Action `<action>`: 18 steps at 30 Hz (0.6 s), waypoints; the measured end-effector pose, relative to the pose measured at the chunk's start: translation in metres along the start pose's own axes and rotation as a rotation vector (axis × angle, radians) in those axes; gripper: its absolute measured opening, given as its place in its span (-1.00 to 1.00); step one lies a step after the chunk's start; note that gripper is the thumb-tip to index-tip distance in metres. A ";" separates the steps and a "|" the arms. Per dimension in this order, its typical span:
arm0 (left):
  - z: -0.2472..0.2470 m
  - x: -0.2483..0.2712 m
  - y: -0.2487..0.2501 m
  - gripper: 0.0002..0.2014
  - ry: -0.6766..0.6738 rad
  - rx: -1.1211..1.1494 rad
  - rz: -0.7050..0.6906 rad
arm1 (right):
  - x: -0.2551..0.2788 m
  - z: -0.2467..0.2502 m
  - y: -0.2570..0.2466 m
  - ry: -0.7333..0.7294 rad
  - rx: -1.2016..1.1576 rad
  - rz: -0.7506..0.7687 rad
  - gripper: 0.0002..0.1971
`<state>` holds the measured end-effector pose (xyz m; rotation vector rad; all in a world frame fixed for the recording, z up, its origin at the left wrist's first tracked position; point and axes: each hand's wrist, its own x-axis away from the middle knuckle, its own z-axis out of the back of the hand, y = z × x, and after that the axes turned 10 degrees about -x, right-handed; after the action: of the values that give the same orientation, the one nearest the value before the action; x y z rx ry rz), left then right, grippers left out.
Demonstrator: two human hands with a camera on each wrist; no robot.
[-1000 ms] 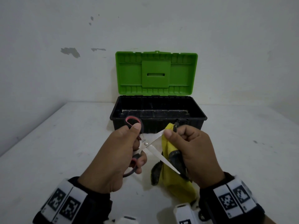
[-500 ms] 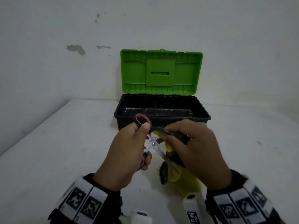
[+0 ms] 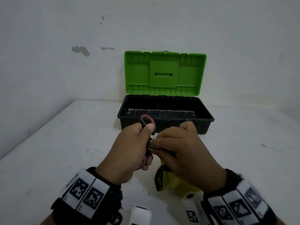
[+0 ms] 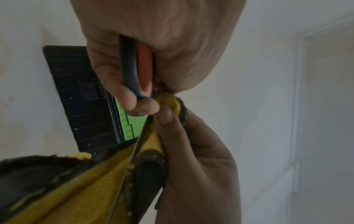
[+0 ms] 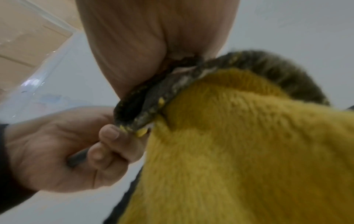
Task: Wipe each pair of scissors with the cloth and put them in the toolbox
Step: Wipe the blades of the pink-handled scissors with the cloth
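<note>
Scissors – handles toward toolbox, gripped by left hand – right hand pinches cloth over blades

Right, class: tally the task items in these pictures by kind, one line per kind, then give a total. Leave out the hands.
Scissors, black and red handles, held in the left hand: 1
Yellow cloth, held in the right hand: 1
Toolbox, black with open green lid: 1
Total: 3

Toolbox on table, behind hands.
</note>
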<state>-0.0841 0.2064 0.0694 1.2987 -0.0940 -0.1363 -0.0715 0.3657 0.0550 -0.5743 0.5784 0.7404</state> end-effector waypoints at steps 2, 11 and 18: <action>0.002 0.000 -0.001 -0.69 0.030 0.019 0.046 | 0.003 0.009 0.006 0.055 -0.059 -0.079 -0.81; -0.001 -0.003 0.000 -0.66 0.050 0.045 0.020 | 0.003 -0.012 -0.007 0.079 -0.095 -0.194 -0.87; 0.004 -0.004 0.005 -0.68 0.143 0.111 0.031 | 0.001 -0.001 -0.003 0.264 -0.342 -0.395 -0.75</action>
<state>-0.0882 0.2047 0.0749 1.4131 0.0007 -0.0120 -0.0690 0.3642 0.0540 -1.0801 0.5603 0.3898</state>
